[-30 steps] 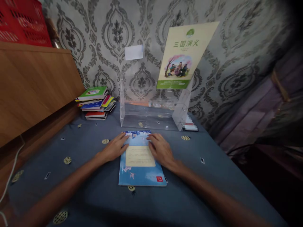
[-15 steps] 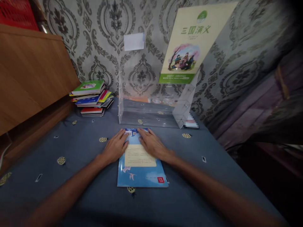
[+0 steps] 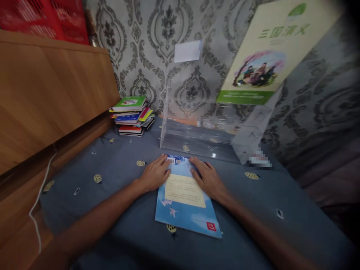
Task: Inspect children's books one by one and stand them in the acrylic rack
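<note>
A blue book (image 3: 185,215) with a cream text panel and a red logo lies flat on the cloth, its barcode end away from me. My left hand (image 3: 155,173) rests on its far left corner, fingers stretched forward and thumb over the cover. On the far right side lies my right hand (image 3: 209,180), palm down with fingers extended. Neither hand grips the book. Just beyond it stands a clear acrylic rack (image 3: 197,144), with a cream and green book (image 3: 253,71) leaning upright at its upper right.
A stack of books (image 3: 131,116) stands at the back left, beside a wooden cabinet (image 3: 56,93) with a red basket (image 3: 45,22) on top. A white cable (image 3: 36,208) hangs at the left. A blurred small item (image 3: 260,161) lies right of the rack.
The view has turned left, so everything sits farther right and more of the cabinet and basket shows. My right hand has slid slightly outward to the book's right edge. The book stays flat.
</note>
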`<action>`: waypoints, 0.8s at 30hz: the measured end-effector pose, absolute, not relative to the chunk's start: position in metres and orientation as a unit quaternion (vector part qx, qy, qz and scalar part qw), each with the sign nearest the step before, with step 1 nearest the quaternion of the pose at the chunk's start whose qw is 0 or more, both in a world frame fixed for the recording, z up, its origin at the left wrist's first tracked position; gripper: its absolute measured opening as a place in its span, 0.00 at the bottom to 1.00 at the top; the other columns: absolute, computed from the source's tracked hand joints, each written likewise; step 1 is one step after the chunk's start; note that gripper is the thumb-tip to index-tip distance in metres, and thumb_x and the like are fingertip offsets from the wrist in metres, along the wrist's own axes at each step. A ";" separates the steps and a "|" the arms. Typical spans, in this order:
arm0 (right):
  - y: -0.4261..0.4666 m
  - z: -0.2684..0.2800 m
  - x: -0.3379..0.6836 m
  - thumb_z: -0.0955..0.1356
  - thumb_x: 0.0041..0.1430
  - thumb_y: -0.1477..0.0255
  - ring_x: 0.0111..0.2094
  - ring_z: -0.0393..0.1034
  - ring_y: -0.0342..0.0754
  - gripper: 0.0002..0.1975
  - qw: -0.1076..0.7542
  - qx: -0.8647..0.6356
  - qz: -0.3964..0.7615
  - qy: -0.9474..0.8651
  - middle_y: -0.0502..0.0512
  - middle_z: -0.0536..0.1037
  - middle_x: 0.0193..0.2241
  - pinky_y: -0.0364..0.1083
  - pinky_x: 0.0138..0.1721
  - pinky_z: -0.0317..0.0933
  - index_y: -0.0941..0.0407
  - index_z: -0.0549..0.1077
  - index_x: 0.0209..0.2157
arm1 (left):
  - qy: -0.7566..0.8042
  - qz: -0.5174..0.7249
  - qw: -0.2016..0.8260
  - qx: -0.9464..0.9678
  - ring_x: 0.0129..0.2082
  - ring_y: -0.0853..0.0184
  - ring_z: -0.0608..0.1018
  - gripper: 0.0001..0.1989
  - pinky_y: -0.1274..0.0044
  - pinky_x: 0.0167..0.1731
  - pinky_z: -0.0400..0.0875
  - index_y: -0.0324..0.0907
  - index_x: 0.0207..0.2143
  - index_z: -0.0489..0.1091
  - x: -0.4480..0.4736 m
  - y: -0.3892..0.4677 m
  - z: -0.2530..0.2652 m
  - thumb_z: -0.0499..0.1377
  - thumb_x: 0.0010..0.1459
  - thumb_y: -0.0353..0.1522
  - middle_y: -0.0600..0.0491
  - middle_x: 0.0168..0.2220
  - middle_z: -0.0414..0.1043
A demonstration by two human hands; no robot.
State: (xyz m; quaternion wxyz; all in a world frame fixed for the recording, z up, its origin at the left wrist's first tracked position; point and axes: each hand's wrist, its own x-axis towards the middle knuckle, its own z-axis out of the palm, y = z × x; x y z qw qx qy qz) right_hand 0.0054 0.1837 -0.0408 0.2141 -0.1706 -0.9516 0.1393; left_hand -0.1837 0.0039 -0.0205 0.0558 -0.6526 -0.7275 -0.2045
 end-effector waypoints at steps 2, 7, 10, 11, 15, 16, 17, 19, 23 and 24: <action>0.186 -0.043 0.005 0.57 0.69 0.65 0.65 0.61 0.59 0.23 0.215 -0.166 0.132 -0.953 0.61 0.70 0.62 0.67 0.63 0.55 0.52 0.66 0.62 | -0.726 -0.200 0.060 -0.656 0.66 0.55 0.65 0.20 0.61 0.63 0.64 0.37 0.58 0.65 -0.184 0.003 -0.018 0.52 0.67 0.33 0.38 0.63 0.65; 0.188 -0.046 0.005 0.55 0.70 0.64 0.67 0.58 0.58 0.24 0.204 -0.168 0.112 -0.958 0.62 0.67 0.64 0.65 0.63 0.55 0.54 0.67 0.61 | -0.716 -0.203 0.056 -0.665 0.66 0.56 0.66 0.19 0.63 0.62 0.65 0.37 0.57 0.66 -0.189 0.002 -0.015 0.52 0.67 0.33 0.38 0.63 0.66; 0.188 -0.046 0.005 0.55 0.69 0.64 0.67 0.57 0.58 0.25 0.198 -0.171 0.104 -0.960 0.62 0.66 0.64 0.65 0.64 0.55 0.54 0.66 0.62 | -0.710 -0.216 0.054 -0.668 0.65 0.57 0.67 0.18 0.63 0.62 0.66 0.38 0.56 0.67 -0.194 0.002 -0.016 0.52 0.67 0.32 0.40 0.62 0.68; 0.188 -0.046 0.005 0.55 0.69 0.64 0.67 0.57 0.57 0.25 0.196 -0.170 0.102 -0.960 0.62 0.66 0.64 0.64 0.64 0.55 0.54 0.66 0.62 | -0.709 -0.220 0.053 -0.668 0.64 0.58 0.68 0.17 0.64 0.62 0.66 0.38 0.56 0.67 -0.196 0.003 -0.016 0.52 0.67 0.32 0.40 0.61 0.68; 0.189 -0.044 0.005 0.55 0.70 0.63 0.67 0.57 0.57 0.25 0.186 -0.174 0.096 -0.962 0.62 0.66 0.64 0.63 0.64 0.55 0.54 0.66 0.62 | -0.705 -0.230 0.047 -0.669 0.64 0.58 0.69 0.17 0.64 0.61 0.66 0.38 0.55 0.67 -0.201 0.004 -0.019 0.52 0.67 0.32 0.41 0.61 0.69; 0.189 -0.043 0.005 0.55 0.70 0.63 0.67 0.58 0.57 0.25 0.183 -0.177 0.097 -0.962 0.62 0.67 0.64 0.63 0.64 0.55 0.54 0.66 0.62 | -0.704 -0.230 0.045 -0.670 0.64 0.57 0.68 0.16 0.64 0.62 0.66 0.37 0.55 0.68 -0.202 0.004 -0.019 0.52 0.67 0.32 0.40 0.61 0.69; 0.189 -0.042 0.005 0.55 0.69 0.63 0.67 0.58 0.57 0.24 0.179 -0.179 0.098 -0.962 0.62 0.67 0.64 0.63 0.64 0.55 0.54 0.66 0.61 | -0.703 -0.228 0.043 -0.672 0.64 0.57 0.68 0.16 0.64 0.62 0.66 0.37 0.55 0.68 -0.202 0.004 -0.020 0.51 0.67 0.32 0.40 0.61 0.68; 0.188 -0.039 0.004 0.56 0.69 0.63 0.67 0.58 0.58 0.24 0.170 -0.184 0.105 -0.963 0.63 0.67 0.64 0.64 0.64 0.55 0.55 0.66 0.61 | -0.703 -0.223 0.041 -0.674 0.65 0.57 0.67 0.17 0.64 0.62 0.65 0.37 0.55 0.67 -0.203 0.004 -0.020 0.50 0.68 0.32 0.40 0.62 0.68; 0.185 -0.033 0.005 0.56 0.69 0.63 0.66 0.59 0.59 0.24 0.166 -0.195 0.117 -0.959 0.63 0.67 0.64 0.64 0.63 0.55 0.55 0.67 0.61 | -0.701 -0.199 0.026 -0.684 0.66 0.56 0.65 0.18 0.62 0.62 0.64 0.36 0.57 0.65 -0.206 0.009 -0.018 0.48 0.69 0.33 0.40 0.64 0.65; 0.185 -0.033 0.006 0.57 0.69 0.63 0.66 0.59 0.59 0.24 0.170 -0.201 0.116 -0.958 0.62 0.67 0.64 0.65 0.63 0.55 0.55 0.67 0.61 | -0.699 -0.189 0.020 -0.690 0.66 0.56 0.65 0.18 0.62 0.62 0.63 0.37 0.58 0.65 -0.207 0.012 -0.016 0.48 0.69 0.32 0.41 0.64 0.65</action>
